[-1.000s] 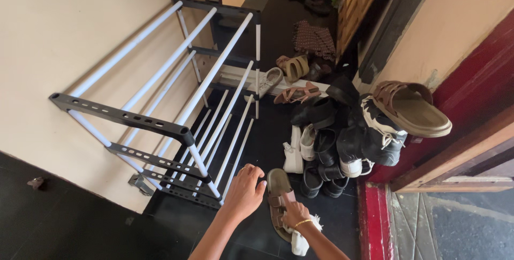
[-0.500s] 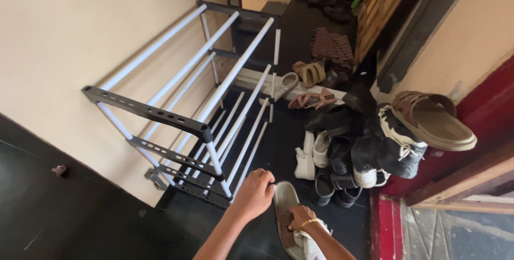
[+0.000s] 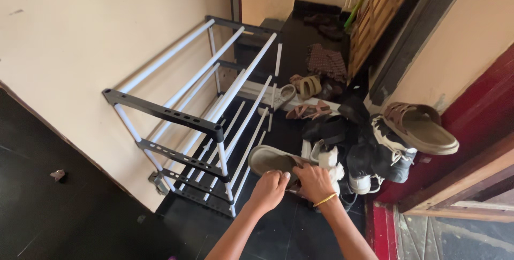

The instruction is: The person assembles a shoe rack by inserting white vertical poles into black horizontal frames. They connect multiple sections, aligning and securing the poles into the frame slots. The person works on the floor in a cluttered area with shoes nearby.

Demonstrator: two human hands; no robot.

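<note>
A: Sandal (image 3: 270,159), the tan one with the brown straps — that's what both hands are on. It's held off the dark floor, sole turned up and lying crosswise, just in front of the shoe rack's (image 3: 184,118) near end.

B: Which hand has it?

A: Both. The left hand (image 3: 269,189) is curled over the sandal's near edge, fingers bent and closed on it. The right hand (image 3: 315,181), with a thin gold bangle (image 3: 325,199) at the wrist, grips the strap end, and there's a white cloth (image 3: 330,162) bunched under its fingers.

B: And around them?

A: A heap of dark shoes (image 3: 353,142) just to the right, against the red door frame (image 3: 466,121), with the matching sandal (image 3: 421,126) perched on top. More sandals lie farther back on the floor near a patterned mat (image 3: 326,62). The rack's white bars carry nothing that I can see.
</note>
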